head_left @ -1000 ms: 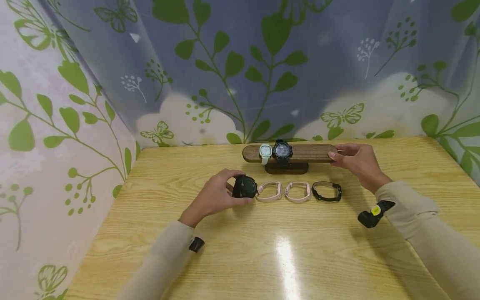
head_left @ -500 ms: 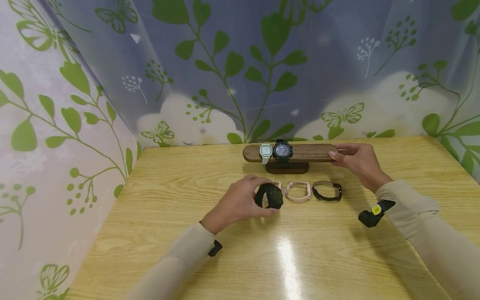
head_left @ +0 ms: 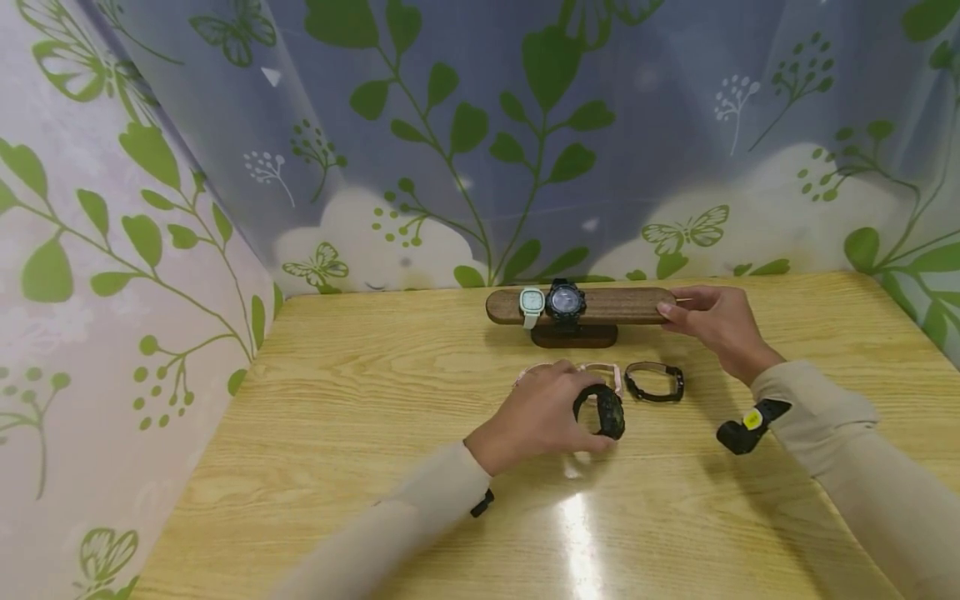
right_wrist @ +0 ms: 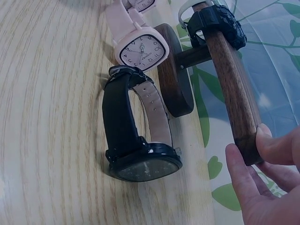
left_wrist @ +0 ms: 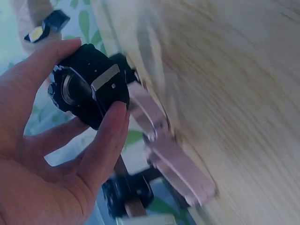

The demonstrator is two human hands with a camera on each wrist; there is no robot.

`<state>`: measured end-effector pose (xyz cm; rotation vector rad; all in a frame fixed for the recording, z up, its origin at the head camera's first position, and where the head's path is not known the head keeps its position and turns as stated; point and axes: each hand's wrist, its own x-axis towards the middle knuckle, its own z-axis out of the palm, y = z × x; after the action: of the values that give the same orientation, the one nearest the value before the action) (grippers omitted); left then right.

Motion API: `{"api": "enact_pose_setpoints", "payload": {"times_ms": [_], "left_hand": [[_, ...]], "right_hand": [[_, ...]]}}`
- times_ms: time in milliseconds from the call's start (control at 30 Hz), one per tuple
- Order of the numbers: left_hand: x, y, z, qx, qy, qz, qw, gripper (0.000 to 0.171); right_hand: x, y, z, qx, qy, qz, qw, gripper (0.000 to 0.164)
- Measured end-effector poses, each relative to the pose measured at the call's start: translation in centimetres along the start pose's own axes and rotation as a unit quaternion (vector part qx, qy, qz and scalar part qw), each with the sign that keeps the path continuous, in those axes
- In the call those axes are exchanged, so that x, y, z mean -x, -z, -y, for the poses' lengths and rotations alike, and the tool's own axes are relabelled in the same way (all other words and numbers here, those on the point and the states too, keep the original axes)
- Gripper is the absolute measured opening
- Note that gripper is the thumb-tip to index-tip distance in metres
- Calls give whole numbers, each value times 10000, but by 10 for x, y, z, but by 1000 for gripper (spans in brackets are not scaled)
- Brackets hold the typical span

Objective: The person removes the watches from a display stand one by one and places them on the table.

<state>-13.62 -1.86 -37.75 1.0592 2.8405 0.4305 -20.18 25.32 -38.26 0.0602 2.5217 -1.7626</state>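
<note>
My left hand (head_left: 536, 414) grips a black wristwatch (head_left: 610, 412) between thumb and fingers, raised above the table in front of the pink watches. The left wrist view shows its closed strap (left_wrist: 108, 77) pinched by my fingertips. My right hand (head_left: 716, 323) holds the right end of a dark wooden watch stand (head_left: 622, 307) by its bar. Around the bar's left part sit a mint-green watch (head_left: 532, 305) and a black watch (head_left: 566, 302). In the right wrist view, thumb and fingers pinch the bar's end (right_wrist: 248, 147).
Two pink watches stand on the table (head_left: 360, 367), partly behind my left hand; one pink watch (right_wrist: 140, 49) shows its square dial. Right of them stands a black leather-strap watch (head_left: 655, 382). A patterned curtain (head_left: 450, 167) hangs behind the table's back edge.
My left hand has carried the black wristwatch to the right and slightly nearer, past the front of the pink watches, while turning it. My right hand has stayed on the stand.
</note>
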Motion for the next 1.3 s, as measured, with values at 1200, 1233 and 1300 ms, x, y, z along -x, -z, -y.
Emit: {"api": "enact_pose_setpoints", "payload": {"times_ms": [1200,1233,1300], "left_hand": [[-44,-40,-64,-890,-159,352,9953,70],[-45,-41,-65,-903,-162,344,9952,70],[-46,-41,-65,-926,-173,329,9950,70]], "right_hand": [[-2,1,-2,-6,-73,50,10000,61],[-2,1,-2,2,-60,42,10000,61],[-2,1,-2,12,-41,22,10000,61]]}}
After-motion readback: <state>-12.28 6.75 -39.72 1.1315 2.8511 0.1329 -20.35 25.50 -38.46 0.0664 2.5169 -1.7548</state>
